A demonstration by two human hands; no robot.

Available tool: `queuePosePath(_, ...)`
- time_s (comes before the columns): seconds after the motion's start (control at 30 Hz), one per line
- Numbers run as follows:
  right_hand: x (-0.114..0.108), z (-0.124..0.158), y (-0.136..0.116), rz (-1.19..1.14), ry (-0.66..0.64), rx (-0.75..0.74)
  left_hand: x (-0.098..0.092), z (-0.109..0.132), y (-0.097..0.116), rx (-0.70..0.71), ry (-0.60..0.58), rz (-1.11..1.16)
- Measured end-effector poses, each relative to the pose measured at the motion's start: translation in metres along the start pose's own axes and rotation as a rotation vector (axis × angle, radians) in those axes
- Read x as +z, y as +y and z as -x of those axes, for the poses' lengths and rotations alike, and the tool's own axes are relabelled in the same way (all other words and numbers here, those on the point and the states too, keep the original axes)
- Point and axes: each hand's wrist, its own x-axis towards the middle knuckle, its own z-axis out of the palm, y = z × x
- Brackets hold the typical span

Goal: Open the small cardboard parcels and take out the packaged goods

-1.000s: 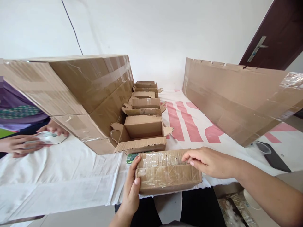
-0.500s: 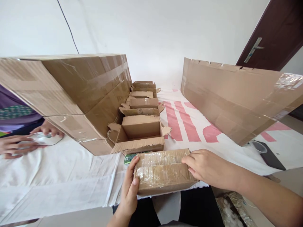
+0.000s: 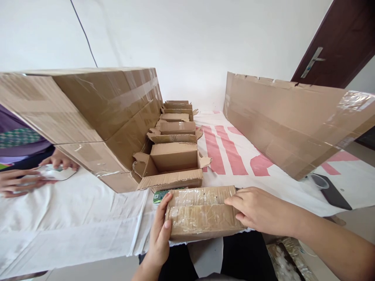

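A small taped cardboard box (image 3: pixel 202 212) lies closed at the near table edge. My left hand (image 3: pixel 160 234) grips its left end, thumb on the front face. My right hand (image 3: pixel 258 210) clasps its right end, fingers curled over the top flap. A green printed card (image 3: pixel 160 195) pokes out from under the box's far left corner. Just beyond stands an open empty carton (image 3: pixel 172 164), first of a row of several open cartons (image 3: pixel 177 117).
A large taped carton (image 3: pixel 88 113) lies on its side at left, a long cardboard panel (image 3: pixel 293 117) leans at right. Another person's hands (image 3: pixel 17 181) handle a white packet (image 3: pixel 55 171) at far left. A black tape dispenser (image 3: pixel 328 189) rests at right. A white cloth (image 3: pixel 73 218) covers the table.
My right hand slid from the box's top flap down to clasp its right end. The box shifted slightly left and nearer to me.
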Motion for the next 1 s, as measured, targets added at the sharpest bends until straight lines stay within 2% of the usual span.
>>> queuePosePath(0.33, 0.020, -0.001, 0.008, 0.132, 0.087, -0.106, 0.000, 0.000, 0.000, -0.006, -0.010, -0.007)
queuePosePath(0.53, 0.030, 0.000, 0.010, 0.174, 0.102, -0.116, -0.002, 0.000, -0.001, -0.004, -0.026, -0.003)
queuePosePath(0.8, -0.001, 0.008, 0.000, -0.089, -0.005, 0.058, -0.002, 0.000, 0.001, 0.001, -0.037, -0.014)
queuePosePath(0.9, 0.001, 0.007, 0.000, -0.070, -0.019, 0.017, -0.001, -0.001, 0.002, 0.004, -0.021, -0.013)
queuePosePath(1.0, 0.012, 0.004, 0.001, 0.049, 0.007, -0.055, 0.000, -0.001, 0.001, 0.000, -0.009, -0.003)
